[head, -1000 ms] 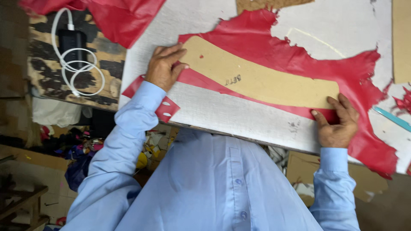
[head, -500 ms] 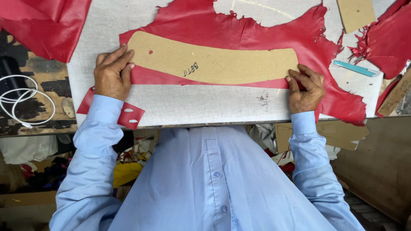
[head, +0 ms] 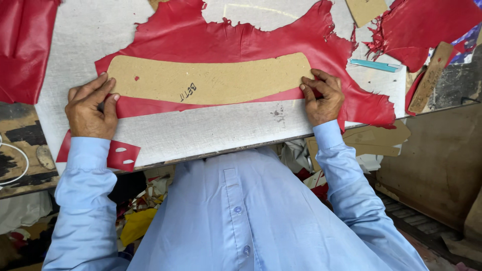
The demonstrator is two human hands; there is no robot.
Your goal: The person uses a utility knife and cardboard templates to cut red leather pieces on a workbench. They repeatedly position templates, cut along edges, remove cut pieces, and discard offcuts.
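A long, curved cardboard template [head: 211, 80] lies flat on a sheet of red leather [head: 241, 37], spread over the grey cutting board [head: 211, 130]. The left hand [head: 90, 108] presses its left end with flat, unclenched fingers; the right hand [head: 323, 98] pins the right end with its fingertips, grasping nothing. A teal pen [head: 374, 64] lies farther right.

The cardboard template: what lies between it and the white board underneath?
In the head view, red leather lies between the cardboard template and the white board.
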